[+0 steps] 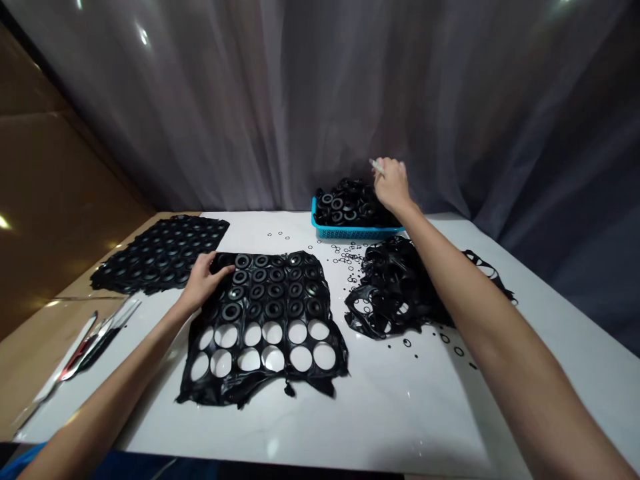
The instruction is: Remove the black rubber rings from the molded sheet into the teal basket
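A black rubber sheet (270,320) lies in front of me on the white table (400,400). Its far rows hold moulded rings and its near rows are empty round holes. My left hand (203,280) rests on the sheet's left edge, fingers curled over it with the thumb on top. My right hand (391,183) is stretched out above a blue basket (350,232) filled with black rubber rings. Its fingers are closed round a thin light-coloured tool whose tip sticks out to the left.
A second full sheet of rings (160,253) lies at the far left. A heap of stripped black rubber scrap (395,290) sits to the right, with small loose rings (350,257) scattered around it. Several hand tools (90,347) lie at the left edge. A grey curtain hangs behind.
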Demonstrator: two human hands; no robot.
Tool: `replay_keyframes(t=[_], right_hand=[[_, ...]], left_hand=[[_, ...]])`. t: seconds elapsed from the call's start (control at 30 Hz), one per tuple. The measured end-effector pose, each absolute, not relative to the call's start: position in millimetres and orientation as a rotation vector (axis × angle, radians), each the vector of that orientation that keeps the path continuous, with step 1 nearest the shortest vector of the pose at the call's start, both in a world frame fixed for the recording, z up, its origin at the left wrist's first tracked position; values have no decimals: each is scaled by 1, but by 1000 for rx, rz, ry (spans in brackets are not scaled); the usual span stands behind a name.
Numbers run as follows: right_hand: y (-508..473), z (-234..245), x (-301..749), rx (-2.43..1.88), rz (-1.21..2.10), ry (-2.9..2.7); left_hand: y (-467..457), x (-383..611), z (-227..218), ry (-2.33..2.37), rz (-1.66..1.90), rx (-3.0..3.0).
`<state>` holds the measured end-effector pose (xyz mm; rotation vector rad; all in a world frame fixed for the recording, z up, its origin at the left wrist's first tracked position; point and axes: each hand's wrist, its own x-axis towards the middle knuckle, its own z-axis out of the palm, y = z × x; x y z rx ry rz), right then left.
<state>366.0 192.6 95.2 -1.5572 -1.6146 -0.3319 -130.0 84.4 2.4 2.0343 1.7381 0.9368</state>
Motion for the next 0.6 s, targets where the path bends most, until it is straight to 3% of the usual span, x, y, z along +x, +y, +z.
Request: replay_keyframes(t=[0.13, 0.27, 0.37, 0.47, 0.6], right_hand=[[124, 107, 336, -1370, -410, -1493], [27, 85, 290, -1270, 318, -1538], [-30, 50, 259, -1253, 770, -1558], [-60, 18, 238, -1268, 1014, -1467], [-68, 3, 229, -1266, 1148, -1398]], left_hand=[[103, -131, -1, 1810, 978, 2036], [91, -105, 11, 1811, 1087, 2169], [63, -64, 32, 1295, 916, 2448], [34, -26, 49, 809, 574, 2496], [18, -8, 44, 688, 434, 2415]])
